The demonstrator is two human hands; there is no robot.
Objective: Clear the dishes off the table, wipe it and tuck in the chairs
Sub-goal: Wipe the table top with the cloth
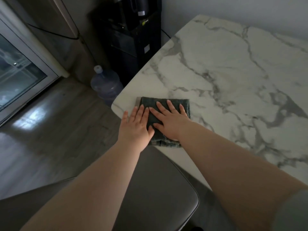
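A folded dark green cloth [150, 104] lies flat at the near left corner of the white marble table [233, 77]. My left hand [135, 125] rests palm down on the cloth's left edge, fingers spread and partly over the table edge. My right hand [170, 118] lies flat on the middle of the cloth with fingers apart. Neither hand curls around the cloth. No dishes show on the visible part of the table. A grey padded chair [158, 189] stands under my arms at the table's near side.
A blue water jug [106, 84] stands on the wooden floor beside the table corner. Behind it is a black water dispenser [133, 35]. A glass sliding door [18, 75] is at the left. A pale wall runs behind the table.
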